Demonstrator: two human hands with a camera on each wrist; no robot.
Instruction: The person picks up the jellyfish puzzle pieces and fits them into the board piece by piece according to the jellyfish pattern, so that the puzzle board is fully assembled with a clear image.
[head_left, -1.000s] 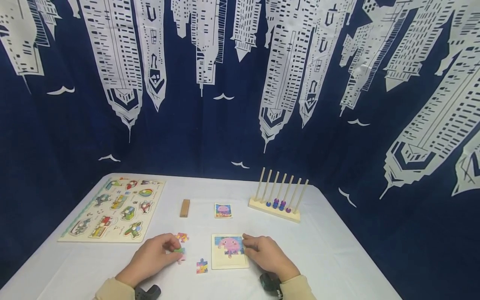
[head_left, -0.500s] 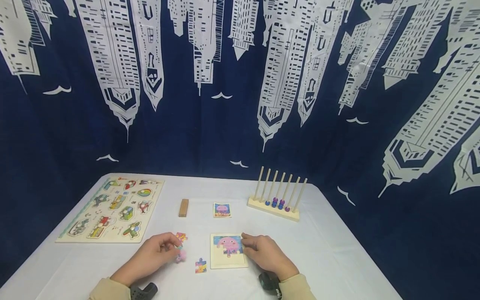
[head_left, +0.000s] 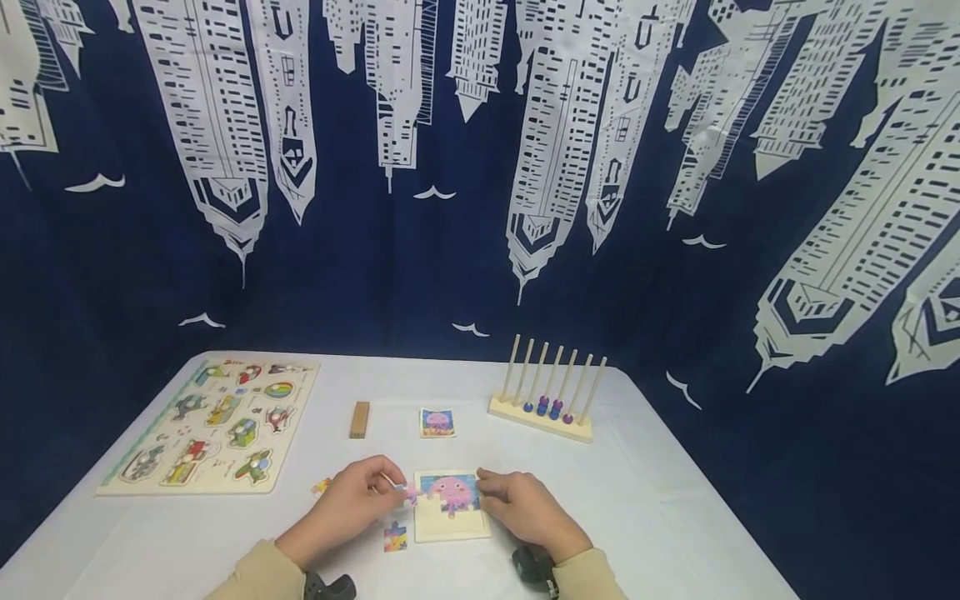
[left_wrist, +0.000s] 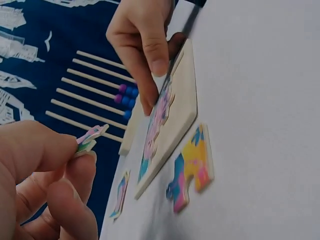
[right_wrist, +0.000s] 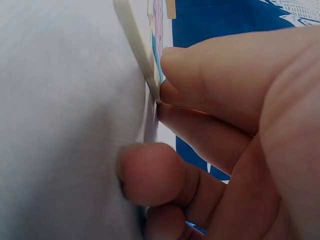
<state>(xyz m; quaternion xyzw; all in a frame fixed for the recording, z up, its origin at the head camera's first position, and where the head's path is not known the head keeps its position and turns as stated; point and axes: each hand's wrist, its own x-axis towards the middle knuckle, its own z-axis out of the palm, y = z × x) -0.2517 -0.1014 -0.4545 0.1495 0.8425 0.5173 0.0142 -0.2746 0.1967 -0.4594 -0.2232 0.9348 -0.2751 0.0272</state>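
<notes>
Between thumb and fingertips, my left hand [head_left: 358, 497] pinches a pink, blue and green jigsaw piece [left_wrist: 92, 136], raised at the left edge of the puzzle board [head_left: 450, 531]. That wooden board holds a partly assembled pink jellyfish picture, with bare wood along its lower part. My right hand [head_left: 528, 508] grips the board's right edge, its thumb [right_wrist: 182, 65] on the top face. A loose yellow, blue and pink jigsaw piece [left_wrist: 192, 165] lies left of the board. Another loose piece [head_left: 321, 486] is partly hidden behind my left hand.
Farther back lie a small jellyfish picture card [head_left: 437, 422] and a wooden block [head_left: 359, 420]. A peg-and-bead counting stand [head_left: 540, 418] is at the back right. On the left lies a large vehicle peg puzzle [head_left: 213, 425]. A dark curtain [head_left: 405, 275] hangs behind the table.
My left hand has lifted the jigsaw piece and carried it right, up to the board's left edge. The right hand has stayed on the board. The head view has shifted slightly.
</notes>
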